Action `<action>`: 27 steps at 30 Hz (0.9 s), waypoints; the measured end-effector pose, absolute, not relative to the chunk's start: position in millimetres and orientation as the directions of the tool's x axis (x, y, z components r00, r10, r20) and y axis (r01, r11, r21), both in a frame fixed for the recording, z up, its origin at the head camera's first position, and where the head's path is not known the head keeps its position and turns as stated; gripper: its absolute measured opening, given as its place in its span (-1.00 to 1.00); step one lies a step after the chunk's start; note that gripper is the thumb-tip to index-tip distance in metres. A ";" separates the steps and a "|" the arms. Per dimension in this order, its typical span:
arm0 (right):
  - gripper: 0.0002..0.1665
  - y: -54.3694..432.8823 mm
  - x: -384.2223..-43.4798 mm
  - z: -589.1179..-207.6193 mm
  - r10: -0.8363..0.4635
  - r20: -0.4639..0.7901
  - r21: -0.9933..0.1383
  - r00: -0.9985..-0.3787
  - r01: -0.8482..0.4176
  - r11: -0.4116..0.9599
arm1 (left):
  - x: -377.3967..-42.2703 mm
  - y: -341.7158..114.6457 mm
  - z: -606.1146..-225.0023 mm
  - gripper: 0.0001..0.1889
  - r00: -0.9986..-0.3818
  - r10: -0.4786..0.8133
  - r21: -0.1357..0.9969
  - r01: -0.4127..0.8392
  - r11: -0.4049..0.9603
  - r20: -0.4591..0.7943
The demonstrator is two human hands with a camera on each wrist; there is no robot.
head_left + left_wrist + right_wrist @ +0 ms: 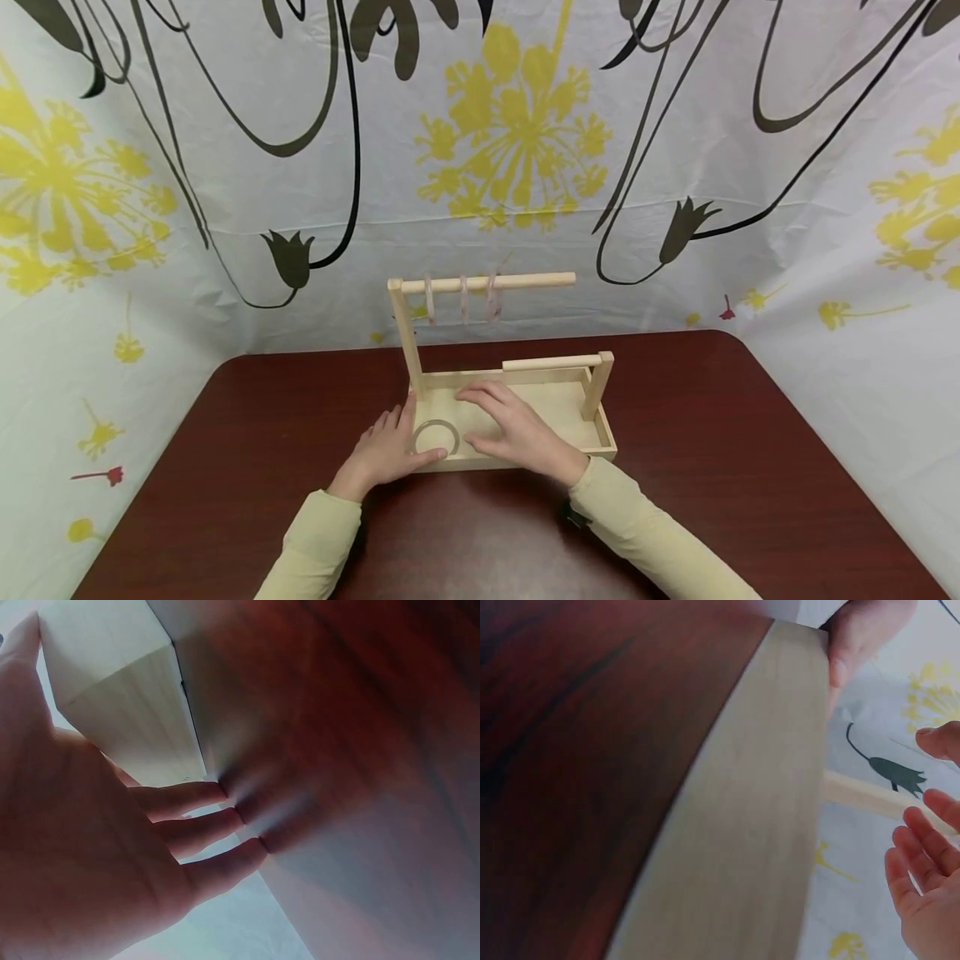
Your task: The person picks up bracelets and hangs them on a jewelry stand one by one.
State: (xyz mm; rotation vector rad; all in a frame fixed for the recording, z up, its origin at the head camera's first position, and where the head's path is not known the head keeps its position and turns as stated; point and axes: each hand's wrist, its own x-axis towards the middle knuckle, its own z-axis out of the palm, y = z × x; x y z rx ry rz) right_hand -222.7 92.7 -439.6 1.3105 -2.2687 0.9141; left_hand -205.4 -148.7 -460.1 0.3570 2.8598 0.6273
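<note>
A pale wooden tray (543,408) carries a tall post with a rod (532,280) on its left and a shorter post with a second rod (551,363) on its right. Three translucent bangles, one of them a pinkish bangle (492,298), hang on the upper rod. Another bangle (458,435), greyish, lies in the tray's front left corner. My left hand (381,454) rests at that corner, fingers along the left side and thumb over the front rim. Over the tray, right of the greyish bangle, my right hand (521,429) hovers with thumb and fingers apart, holding nothing.
The tray stands on a dark red-brown table (678,433), towards its far edge. A white curtain (480,183) printed with yellow and dark flowers surrounds the table at the back and both sides.
</note>
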 end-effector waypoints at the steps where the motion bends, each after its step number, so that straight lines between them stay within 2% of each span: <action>1: -0.34 91.0 -223.6 -440.8 -0.631 0.586 -0.357 -0.508 -0.861 0.362 | -205.6 -149.0 -459.8 0.15 -0.953 0.274 0.434 0.192 0.880 -0.133; 11: -0.33 76.3 -234.7 -448.1 -0.639 0.506 -0.432 -0.579 -0.812 0.393 | -206.5 -150.5 -458.0 0.15 -0.950 0.282 0.440 0.197 0.876 -0.134; 17: -0.33 68.8 -237.5 -452.0 -0.679 0.383 -0.492 -0.627 -0.760 0.424 | -205.6 -150.9 -458.0 0.15 -0.948 0.292 0.423 0.215 0.880 -0.126; 27: -0.36 56.3 -244.7 -455.3 -0.746 0.170 -0.537 -0.644 -0.695 0.478 | -204.0 -151.3 -457.1 0.15 -0.947 0.296 0.435 0.215 0.874 -0.128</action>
